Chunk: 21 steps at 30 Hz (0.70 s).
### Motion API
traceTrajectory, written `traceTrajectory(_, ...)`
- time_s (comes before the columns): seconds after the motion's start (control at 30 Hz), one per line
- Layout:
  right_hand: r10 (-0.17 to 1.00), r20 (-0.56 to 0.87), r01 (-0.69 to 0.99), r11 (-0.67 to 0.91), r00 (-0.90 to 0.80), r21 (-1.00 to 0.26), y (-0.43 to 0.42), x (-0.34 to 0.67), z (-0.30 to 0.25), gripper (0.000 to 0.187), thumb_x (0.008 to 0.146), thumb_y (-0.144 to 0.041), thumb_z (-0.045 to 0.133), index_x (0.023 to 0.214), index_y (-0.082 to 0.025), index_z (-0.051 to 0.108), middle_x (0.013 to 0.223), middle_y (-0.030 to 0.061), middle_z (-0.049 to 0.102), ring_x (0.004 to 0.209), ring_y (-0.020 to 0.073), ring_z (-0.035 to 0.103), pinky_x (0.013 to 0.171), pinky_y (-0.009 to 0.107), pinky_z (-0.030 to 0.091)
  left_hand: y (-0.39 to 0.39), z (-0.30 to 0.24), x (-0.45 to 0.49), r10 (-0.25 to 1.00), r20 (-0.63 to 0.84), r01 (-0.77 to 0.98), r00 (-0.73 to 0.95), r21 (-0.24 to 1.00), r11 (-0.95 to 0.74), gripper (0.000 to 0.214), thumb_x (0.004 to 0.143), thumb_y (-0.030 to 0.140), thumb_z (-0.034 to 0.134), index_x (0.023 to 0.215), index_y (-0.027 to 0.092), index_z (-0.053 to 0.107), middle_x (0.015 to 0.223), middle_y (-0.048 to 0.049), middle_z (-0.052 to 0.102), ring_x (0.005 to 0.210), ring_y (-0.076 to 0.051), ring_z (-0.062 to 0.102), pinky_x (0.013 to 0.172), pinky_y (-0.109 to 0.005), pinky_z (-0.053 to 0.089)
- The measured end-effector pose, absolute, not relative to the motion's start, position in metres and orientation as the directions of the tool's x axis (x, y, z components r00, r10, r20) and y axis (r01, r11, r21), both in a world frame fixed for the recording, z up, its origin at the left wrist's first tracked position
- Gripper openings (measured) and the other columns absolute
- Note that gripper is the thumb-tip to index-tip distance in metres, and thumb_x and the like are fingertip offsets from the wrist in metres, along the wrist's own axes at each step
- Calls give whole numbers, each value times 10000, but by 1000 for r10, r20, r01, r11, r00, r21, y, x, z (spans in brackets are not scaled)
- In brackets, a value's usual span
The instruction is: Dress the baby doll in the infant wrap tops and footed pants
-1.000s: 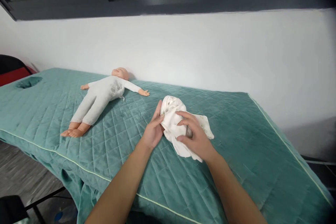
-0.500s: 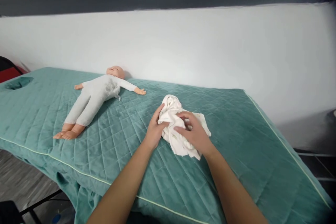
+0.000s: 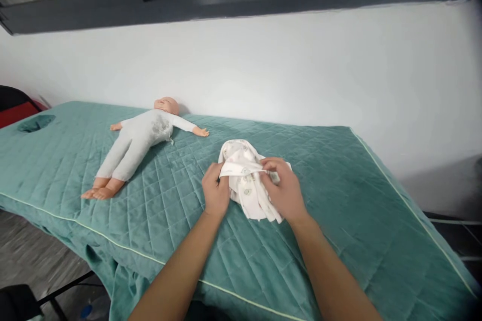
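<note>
A white cloth garment with small printed figures lies bunched on the green quilted bed cover. My left hand pinches its left edge between thumb and fingers. At the opposite side, my right hand grips another part of the same edge, so a strip of fabric is stretched between the two hands. The lower folds hang toward me and rest on the cover. What kind of garment it is, I cannot tell. To the left, a baby doll with a white cloth body lies on its back, arms spread, apart from both hands.
Behind the bed runs a white wall with a dark window frame above. A face hole opens at the bed's far left. A red and black chair stands beyond it. A black object is at the lower left.
Both hands have closed on the cloth's edge and drawn it taut between them. My left hand has shifted slightly left and the cloth has spread, showing more print. The doll lies as before.
</note>
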State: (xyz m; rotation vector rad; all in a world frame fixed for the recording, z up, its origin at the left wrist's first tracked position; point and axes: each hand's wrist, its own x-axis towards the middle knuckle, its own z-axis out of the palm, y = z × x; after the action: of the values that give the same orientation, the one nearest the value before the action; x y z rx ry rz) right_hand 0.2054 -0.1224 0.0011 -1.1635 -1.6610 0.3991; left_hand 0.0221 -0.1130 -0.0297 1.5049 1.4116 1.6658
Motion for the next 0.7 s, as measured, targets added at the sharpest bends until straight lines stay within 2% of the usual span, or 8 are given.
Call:
traceTrajectory(0.07, 795, 592, 536, 445, 131, -717, -122, 214, 3, 13, 911, -243, 589, 906, -236, 579, 1071, 48, 675, 1042, 204, 636, 968, 387, 477, -113, -29, 23, 884, 399, 254, -243, 906, -339, 227, 904, 284, 544, 936, 232, 763, 857, -28, 685, 858, -201, 613, 848, -309, 465)
traceTrajectory(0.17, 710, 614, 522, 398, 346, -755, -120, 228, 4, 79, 903, -289, 603, 946, -224, 592, 1059, 51, 676, 1021, 196, 643, 893, 350, 509, -111, -29, 26, 895, 407, 293, -182, 891, -346, 214, 876, 242, 582, 995, 241, 759, 915, -35, 713, 890, -207, 620, 864, -316, 453)
traceTrajectory(0.3, 605, 515, 401, 326, 607, -856, -115, 243, 3, 163, 858, -317, 624, 966, -195, 611, 993, 43, 673, 902, 173, 647, 819, 322, 521, -112, -32, 31, 878, 468, 431, -101, 816, -385, 242, 865, 193, 569, 1037, 227, 736, 947, -65, 692, 943, -233, 596, 887, -349, 447)
traceTrajectory(0.4, 529, 469, 356, 306, 707, -883, -111, 250, 4, 196, 819, -315, 631, 967, -189, 614, 966, 39, 662, 881, 169, 638, 793, 311, 520, -113, -31, 30, 870, 486, 473, -84, 788, -394, 264, 859, 169, 553, 1050, 231, 724, 1002, -75, 695, 995, -249, 596, 923, -373, 448)
traceTrajectory(0.47, 520, 450, 316, 328, 726, -890, -110, 251, 4, 207, 803, -312, 643, 966, -189, 610, 967, 40, 654, 890, 168, 630, 787, 303, 517, -110, -23, 24, 867, 491, 484, -79, 780, -398, 249, 869, 178, 544, 1020, 245, 730, 991, -66, 705, 990, -247, 603, 929, -375, 447)
traceTrajectory(0.57, 614, 402, 206, 366, 679, -907, -110, 247, 3, 226, 792, -330, 676, 953, -196, 593, 920, 26, 641, 826, 154, 612, 759, 295, 511, -95, 11, 6, 844, 517, 486, -144, 780, -395, 217, 884, 209, 536, 960, 245, 736, 948, -54, 710, 944, -229, 612, 896, -358, 450)
traceTrajectory(0.63, 724, 382, 142, 371, 574, -918, -110, 240, 2, 234, 792, -351, 702, 935, -204, 590, 886, 11, 631, 784, 141, 596, 740, 284, 504, -77, 49, -7, 801, 552, 523, -233, 765, -375, 196, 871, 227, 546, 946, 213, 726, 904, -39, 699, 897, -211, 610, 882, -343, 454)
traceTrajectory(0.7, 822, 392, 137, 369, 414, -919, -112, 232, 2, 206, 814, -356, 708, 912, -214, 596, 887, 6, 626, 794, 139, 595, 743, 278, 503, -59, 94, -15, 772, 554, 598, -312, 746, -294, 152, 851, 266, 587, 908, 183, 701, 757, -9, 629, 805, -191, 579, 865, -338, 459)
